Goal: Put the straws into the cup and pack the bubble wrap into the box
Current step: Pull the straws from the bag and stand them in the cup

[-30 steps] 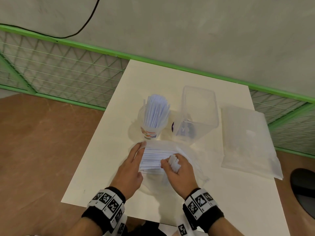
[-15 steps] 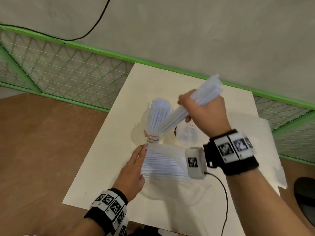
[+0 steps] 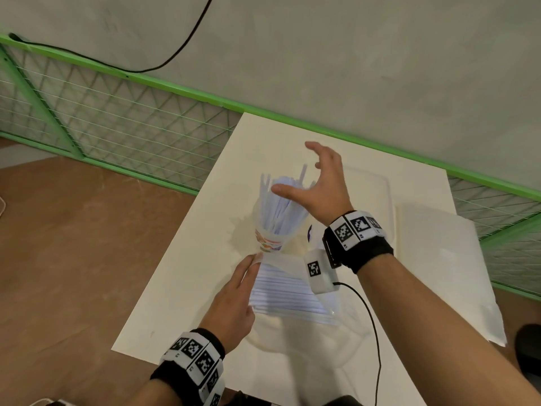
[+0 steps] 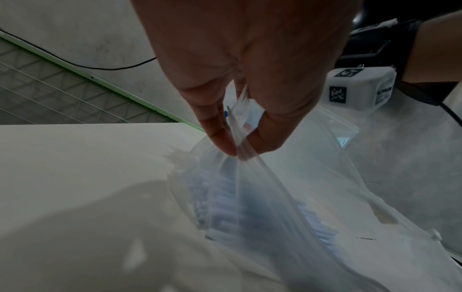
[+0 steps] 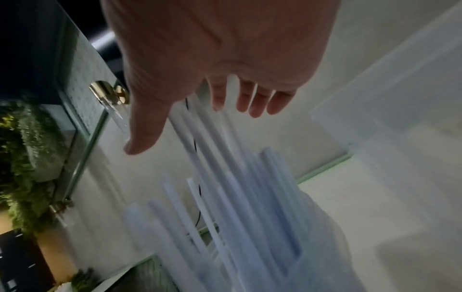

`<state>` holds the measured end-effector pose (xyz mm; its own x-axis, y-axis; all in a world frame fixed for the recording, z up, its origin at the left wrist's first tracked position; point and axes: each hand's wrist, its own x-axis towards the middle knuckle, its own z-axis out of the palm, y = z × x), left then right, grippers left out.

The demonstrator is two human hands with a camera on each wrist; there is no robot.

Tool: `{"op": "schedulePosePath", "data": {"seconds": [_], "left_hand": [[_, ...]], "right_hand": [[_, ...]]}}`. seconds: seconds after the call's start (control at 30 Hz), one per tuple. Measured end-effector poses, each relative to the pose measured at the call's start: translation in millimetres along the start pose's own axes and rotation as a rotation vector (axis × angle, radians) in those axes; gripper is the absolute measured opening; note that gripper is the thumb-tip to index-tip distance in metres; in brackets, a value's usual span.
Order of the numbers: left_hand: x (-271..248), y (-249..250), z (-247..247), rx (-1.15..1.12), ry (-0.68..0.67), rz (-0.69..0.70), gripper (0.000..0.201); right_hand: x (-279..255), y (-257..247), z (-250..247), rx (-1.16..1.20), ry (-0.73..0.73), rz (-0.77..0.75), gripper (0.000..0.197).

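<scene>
A clear cup (image 3: 270,241) with a coloured print stands on the white table, full of pale blue straws (image 3: 281,200) that fan out upward (image 5: 237,197). My right hand (image 3: 317,183) hovers just above their tips with fingers spread and holds nothing (image 5: 220,110). In front of the cup lies a clear zip bag (image 3: 292,288) with more straws inside. My left hand (image 3: 234,297) pinches the bag's open edge between thumb and finger (image 4: 237,146). The clear box (image 3: 377,194) stands behind my right wrist, mostly hidden. A bubble wrap sheet (image 3: 439,259) lies flat at the right.
The table (image 3: 187,288) ends close on the left and front, above brown floor. A green mesh fence (image 3: 117,118) and a grey wall run behind it. A cable (image 3: 371,323) hangs from the white wrist camera over the bag.
My right hand took a bundle of straws from the bag, carried it up to the cup and has let go; the straws now stand in the cup. My left hand stays on the bag.
</scene>
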<state>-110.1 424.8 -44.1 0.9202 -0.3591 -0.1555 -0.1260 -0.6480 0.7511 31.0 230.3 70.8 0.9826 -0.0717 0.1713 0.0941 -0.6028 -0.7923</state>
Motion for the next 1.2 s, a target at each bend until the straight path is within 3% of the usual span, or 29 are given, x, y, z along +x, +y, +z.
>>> {"op": "schedulePosePath", "data": {"seconds": [0.07,0.17,0.23,0.3,0.37,0.43,0.5,0.6,0.7,0.77,0.87,0.93,1.1,1.2], "left_hand": [[0,0,0,-0.004,-0.003,-0.006,0.096],[1,1,-1,-0.005,-0.007,-0.003,0.097],[2,1,-2,-0.005,-0.013,0.0,0.097],[2,1,-3,0.0,-0.015,-0.003,0.096],[2,1,-5,0.006,-0.016,-0.005,0.096],[2,1,-6,0.003,-0.016,-0.006,0.096],[2,1,-6,-0.002,-0.02,-0.009,0.096],[2,1,-6,0.008,-0.021,-0.009,0.097],[3,5,-6,0.031,-0.029,-0.021,0.097],[2,5,-7,0.035,-0.031,-0.017,0.098],[2,3,-6,0.021,-0.038,-0.017,0.099],[1,2,-6,0.014,-0.048,-0.023,0.1],[-3,1,-8,0.024,-0.05,0.002,0.098],[-4,-1,-9,0.034,-0.056,0.011,0.097]], "right_hand": [[-1,-3,0,0.067,0.086,-0.05,0.09],[-6,0,12,-0.048,0.152,-0.155,0.066],[-11,7,24,-0.257,0.058,-0.201,0.056],[-18,14,35,-0.485,-0.124,-0.204,0.059],[-23,14,40,-0.564,-0.27,-0.197,0.063],[-25,10,37,-0.488,-0.275,-0.197,0.061],[-26,2,28,-0.394,-0.157,-0.217,0.051],[-45,-16,15,-0.306,0.034,-0.375,0.032],[-90,-27,17,-0.269,-0.07,-0.497,0.028],[-120,-22,26,-0.382,-0.267,-0.427,0.026],[-149,7,46,-0.628,-0.61,-0.165,0.027],[-162,33,61,-0.782,-0.703,-0.083,0.034],[-183,78,88,-0.924,-0.634,0.014,0.051],[-188,89,96,-0.947,-0.553,0.029,0.047]]}}
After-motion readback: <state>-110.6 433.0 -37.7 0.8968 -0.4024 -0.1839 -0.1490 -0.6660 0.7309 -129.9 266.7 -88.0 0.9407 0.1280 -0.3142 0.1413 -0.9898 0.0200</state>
